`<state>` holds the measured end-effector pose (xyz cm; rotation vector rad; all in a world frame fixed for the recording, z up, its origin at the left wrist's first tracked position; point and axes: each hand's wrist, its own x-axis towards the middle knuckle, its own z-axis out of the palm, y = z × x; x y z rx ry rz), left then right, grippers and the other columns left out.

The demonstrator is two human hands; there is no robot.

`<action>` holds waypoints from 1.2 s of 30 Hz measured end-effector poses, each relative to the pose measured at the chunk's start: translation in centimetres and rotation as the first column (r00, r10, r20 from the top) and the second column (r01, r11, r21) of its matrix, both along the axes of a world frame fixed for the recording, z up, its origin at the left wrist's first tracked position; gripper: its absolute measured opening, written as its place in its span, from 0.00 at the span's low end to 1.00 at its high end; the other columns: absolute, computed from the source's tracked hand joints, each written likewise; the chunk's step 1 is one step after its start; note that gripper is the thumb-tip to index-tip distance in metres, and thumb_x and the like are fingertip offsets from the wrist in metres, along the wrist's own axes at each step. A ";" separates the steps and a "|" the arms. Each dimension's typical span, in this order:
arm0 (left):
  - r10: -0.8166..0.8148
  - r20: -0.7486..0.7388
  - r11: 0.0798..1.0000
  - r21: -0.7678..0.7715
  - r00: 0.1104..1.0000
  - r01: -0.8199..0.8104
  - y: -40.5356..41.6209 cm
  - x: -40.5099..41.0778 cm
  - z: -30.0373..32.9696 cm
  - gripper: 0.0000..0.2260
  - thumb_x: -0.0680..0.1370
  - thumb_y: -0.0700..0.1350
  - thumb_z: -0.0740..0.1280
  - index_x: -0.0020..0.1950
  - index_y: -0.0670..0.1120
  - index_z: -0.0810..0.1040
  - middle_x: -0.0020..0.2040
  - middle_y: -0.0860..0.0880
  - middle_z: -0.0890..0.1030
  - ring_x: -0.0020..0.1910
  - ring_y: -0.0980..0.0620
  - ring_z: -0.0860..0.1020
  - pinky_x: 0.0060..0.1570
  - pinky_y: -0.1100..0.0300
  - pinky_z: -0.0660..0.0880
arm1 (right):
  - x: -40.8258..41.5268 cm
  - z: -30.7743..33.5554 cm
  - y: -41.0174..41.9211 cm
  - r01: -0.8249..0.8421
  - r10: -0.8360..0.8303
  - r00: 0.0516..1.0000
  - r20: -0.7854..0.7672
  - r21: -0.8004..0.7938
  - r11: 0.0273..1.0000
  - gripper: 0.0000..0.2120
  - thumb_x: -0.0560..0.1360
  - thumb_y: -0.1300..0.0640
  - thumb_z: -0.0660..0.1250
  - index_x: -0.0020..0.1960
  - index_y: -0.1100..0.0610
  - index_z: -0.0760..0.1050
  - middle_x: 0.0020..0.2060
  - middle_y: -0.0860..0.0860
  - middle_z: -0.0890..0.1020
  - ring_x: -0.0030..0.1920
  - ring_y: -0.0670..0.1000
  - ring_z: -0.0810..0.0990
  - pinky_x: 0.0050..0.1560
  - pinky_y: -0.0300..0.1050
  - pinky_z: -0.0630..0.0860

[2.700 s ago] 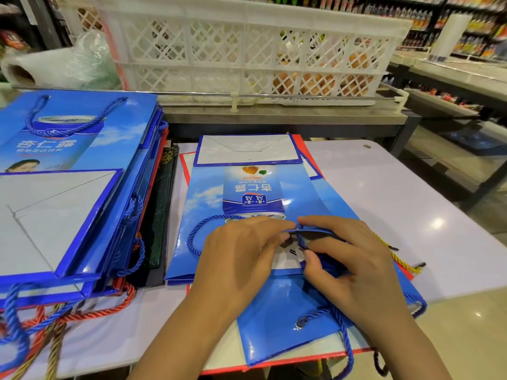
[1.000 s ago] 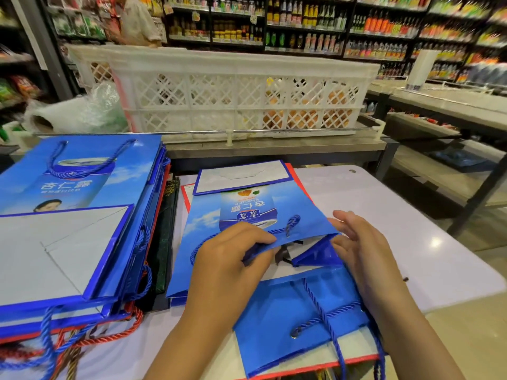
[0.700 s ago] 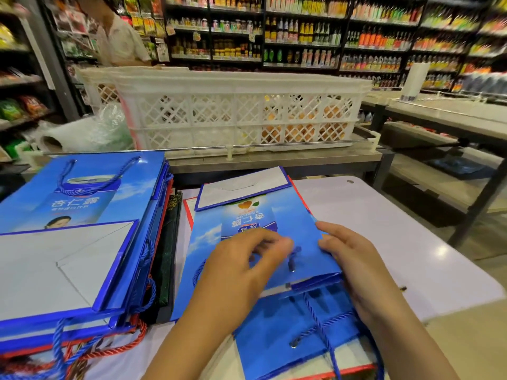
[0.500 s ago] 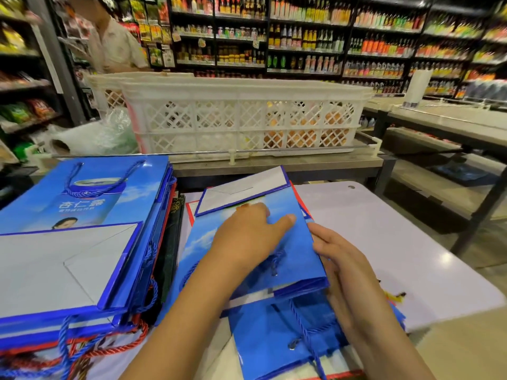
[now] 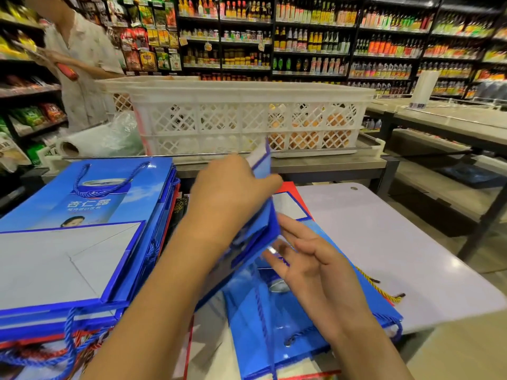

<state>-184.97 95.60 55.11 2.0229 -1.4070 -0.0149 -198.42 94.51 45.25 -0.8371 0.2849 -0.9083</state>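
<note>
Left hand (image 5: 233, 193) grips the folded blue paper gift bag (image 5: 270, 223), tipped on edge over the tabletop (image 5: 384, 242) centre. Right hand (image 5: 310, 259) is spread wide at its 4 o'clock. The bag is probably light, glossy and crease-stiff; pinch the folded edge.

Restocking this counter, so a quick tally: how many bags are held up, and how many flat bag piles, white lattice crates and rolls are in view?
Blue bag held up: 1
Flat bag piles: 2, left pile, near pile
White lattice crates: 2, front crate, rear crate
Rolls: 2, left roll, right roll
Total: 7
</note>
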 end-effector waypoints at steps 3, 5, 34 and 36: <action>0.016 -0.119 0.982 -0.182 0.993 -0.038 2.4 2.3 1.8 0.20 0.74 0.51 0.66 0.28 0.38 0.71 0.21 0.47 0.65 0.24 0.48 0.64 0.25 0.59 0.61 | -0.2 -0.3 0.2 0.051 -0.058 0.979 -0.195 -0.039 0.998 0.20 0.68 0.59 0.61 0.57 0.63 0.79 0.56 0.56 0.83 0.56 0.54 0.82 0.56 0.44 0.79; 0.000 -0.204 0.951 -0.303 0.979 -0.063 3.7 4.0 2.6 0.19 0.75 0.49 0.66 0.33 0.34 0.74 0.27 0.43 0.66 0.27 0.51 0.61 0.26 0.58 0.58 | -0.2 -1.0 0.1 0.070 -0.073 0.959 -0.275 -0.022 0.997 0.21 0.67 0.57 0.63 0.57 0.63 0.78 0.55 0.56 0.83 0.55 0.54 0.82 0.58 0.45 0.78; 0.035 -0.379 0.995 -0.077 0.925 -0.069 2.2 6.0 -14.4 0.14 0.78 0.45 0.66 0.37 0.36 0.76 0.35 0.35 0.75 0.33 0.46 0.69 0.34 0.54 0.61 | -4.5 -3.9 -3.3 0.253 -0.606 0.339 -0.720 -0.550 0.796 0.23 0.76 0.63 0.67 0.70 0.59 0.69 0.62 0.53 0.77 0.61 0.54 0.76 0.64 0.52 0.71; 0.050 -0.309 0.993 -0.084 0.950 -0.080 2.2 6.0 -14.4 0.04 0.78 0.40 0.66 0.44 0.44 0.79 0.40 0.41 0.77 0.39 0.47 0.72 0.38 0.57 0.63 | -4.3 -4.1 -3.4 0.205 -0.637 0.271 -0.722 -0.603 0.771 0.24 0.76 0.61 0.68 0.70 0.58 0.69 0.64 0.54 0.75 0.64 0.54 0.74 0.66 0.54 0.69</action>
